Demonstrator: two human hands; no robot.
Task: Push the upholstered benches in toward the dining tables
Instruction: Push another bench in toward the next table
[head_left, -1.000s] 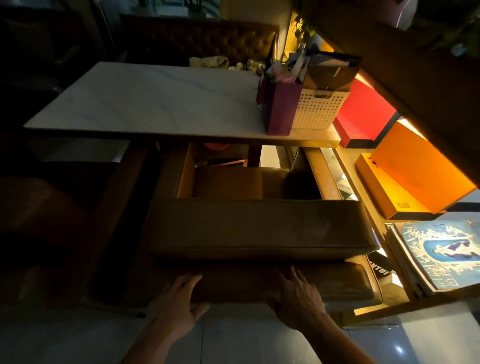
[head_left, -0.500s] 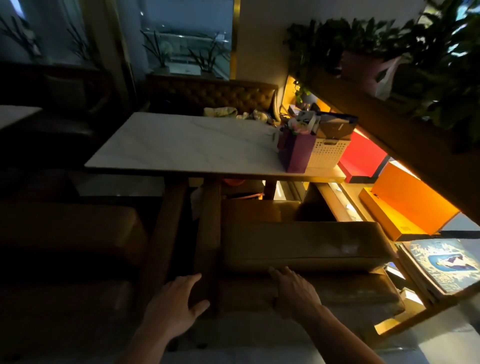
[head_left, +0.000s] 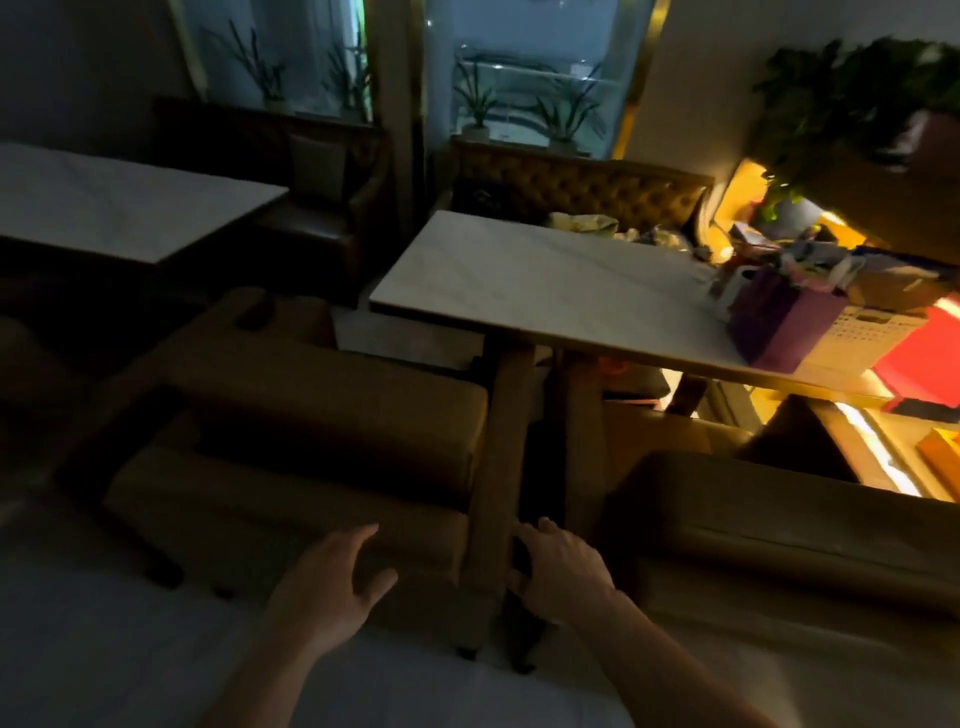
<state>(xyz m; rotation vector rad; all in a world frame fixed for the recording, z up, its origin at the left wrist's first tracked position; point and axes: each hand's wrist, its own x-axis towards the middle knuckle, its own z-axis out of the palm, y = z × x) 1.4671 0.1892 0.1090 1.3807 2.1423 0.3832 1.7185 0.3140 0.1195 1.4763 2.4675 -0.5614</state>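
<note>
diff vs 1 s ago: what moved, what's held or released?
Both hands left the back of the right tan upholstered bench and shifted left. The left hand now hovers open at the back of the left tan upholstered bench; the right hand has its fingers at that bench's wooden side rail. The view swung left too. The purple gift bag stayed on the white marble table.

Restaurant (dim), marble tables (head_left: 545, 291), tufted booths (head_left: 582, 189)

Marble table (head_left: 545, 280), purple bag (head_left: 779, 327), white basket (head_left: 872, 332)
</note>
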